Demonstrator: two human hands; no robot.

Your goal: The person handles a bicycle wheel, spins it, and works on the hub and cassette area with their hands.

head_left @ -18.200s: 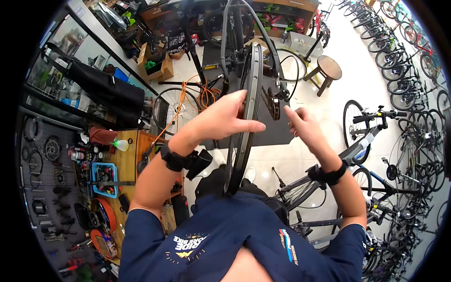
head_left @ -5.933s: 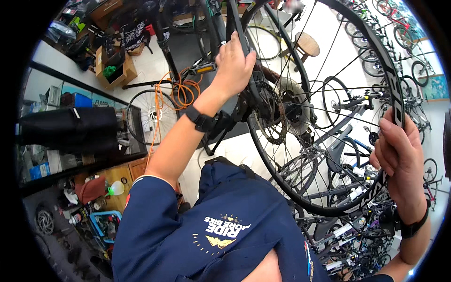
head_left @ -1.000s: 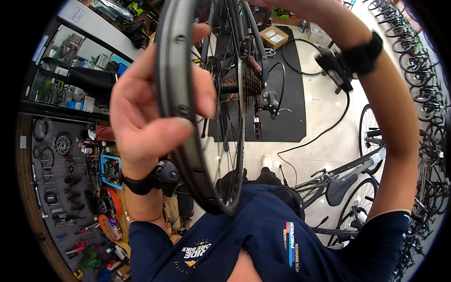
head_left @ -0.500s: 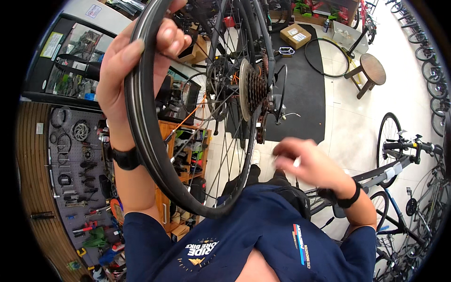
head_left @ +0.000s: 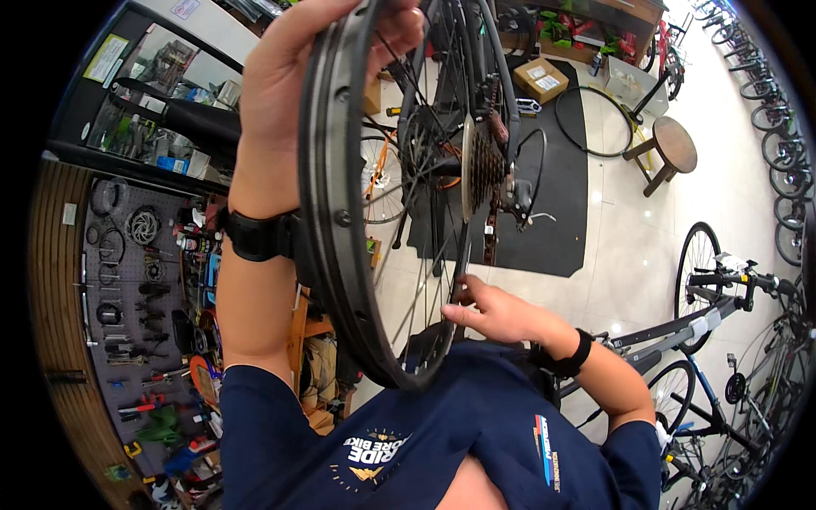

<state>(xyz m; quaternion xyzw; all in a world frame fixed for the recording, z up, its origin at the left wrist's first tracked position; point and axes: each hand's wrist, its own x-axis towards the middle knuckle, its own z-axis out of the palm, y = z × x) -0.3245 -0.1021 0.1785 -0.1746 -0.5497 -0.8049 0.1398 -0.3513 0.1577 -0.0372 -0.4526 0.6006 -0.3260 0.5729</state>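
Observation:
A rear bicycle wheel (head_left: pixel 331 212) stands upright in front of me, its black rim bare of a tyre, with small holes along the inner channel. High on the left, my left hand (head_left: pixel 276 110) is wrapped round the rim. My right hand (head_left: pixel 510 316) grips the rim's right side low down, thumb and fingertips on its edge. The sprocket cassette (head_left: pixel 486 166) sits at the wheel's hub. Just behind it are a dark bicycle frame (head_left: pixel 503 64) and a derailleur (head_left: pixel 520 200) with a hanging chain.
A black mat (head_left: pixel 557 229) lies on the tiled floor, with a cardboard box (head_left: pixel 541 81), a loose tyre (head_left: pixel 557 119) and a wooden stool (head_left: pixel 674 144) around it. Tools hang on a pegboard (head_left: pixel 127 280) at left. Bicycles (head_left: pixel 722 306) stand along the right.
My right hand has moved left onto the rim from the air beside it. The wheel and my left hand have shifted right in view, and the rim's channel now faces me more.

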